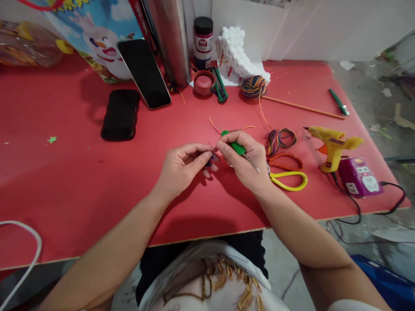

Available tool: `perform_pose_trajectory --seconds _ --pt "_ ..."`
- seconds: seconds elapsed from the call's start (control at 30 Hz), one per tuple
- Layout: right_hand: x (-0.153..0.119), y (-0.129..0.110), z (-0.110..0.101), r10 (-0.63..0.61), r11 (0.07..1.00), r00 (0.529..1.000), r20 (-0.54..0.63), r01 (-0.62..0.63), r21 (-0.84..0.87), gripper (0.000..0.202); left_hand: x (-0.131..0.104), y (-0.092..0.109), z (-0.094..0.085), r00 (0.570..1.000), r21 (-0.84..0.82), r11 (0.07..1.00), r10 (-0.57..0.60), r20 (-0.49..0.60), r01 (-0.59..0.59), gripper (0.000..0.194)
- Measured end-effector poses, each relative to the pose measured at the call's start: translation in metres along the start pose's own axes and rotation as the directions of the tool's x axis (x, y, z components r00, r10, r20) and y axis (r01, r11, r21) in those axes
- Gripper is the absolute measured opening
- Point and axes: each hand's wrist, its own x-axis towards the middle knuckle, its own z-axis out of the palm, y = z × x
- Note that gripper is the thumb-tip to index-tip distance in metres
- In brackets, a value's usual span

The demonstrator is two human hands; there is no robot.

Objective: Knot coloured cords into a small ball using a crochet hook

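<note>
On the far left of the red table point(65, 185) is a little green star point(52, 140). Next comes a flat black thing point(120, 115). Just beside it, a phone point(145, 74) with a dark screen leans back on a blue picture bag point(103, 43). A tall metal bottle point(173, 43) stands next, then a jar point(203, 43) with a black lid.

Near the middle, the left hand point(180, 168) pinches a small, dark yarn piece point(210, 161) in its fingers, up over the table. The right hand point(251, 162) holds a green tool point(237, 148), with its thin metal end pointing back to the wrist. Its fingertips pinch close by the yarn piece.

Farther right are a stripy yarn ball point(253, 87) and, nearer, a loopy yarn bundle point(280, 140). Scissors point(289, 181) with one red loop and one yellow loop lie by the right hand. Then come a yellow glue gun point(333, 144) and a purple box point(360, 177).
</note>
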Motion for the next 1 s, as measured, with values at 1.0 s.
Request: perform_pose_trajectory --seconds 1.0 --pt "-0.002 0.004 0.001 0.05 0.993 0.996 0.076 -0.042 -0.107 0.022 0.003 -0.001 -0.004 0.981 0.129 0.981 0.161 -0.105 -0.147 0.011"
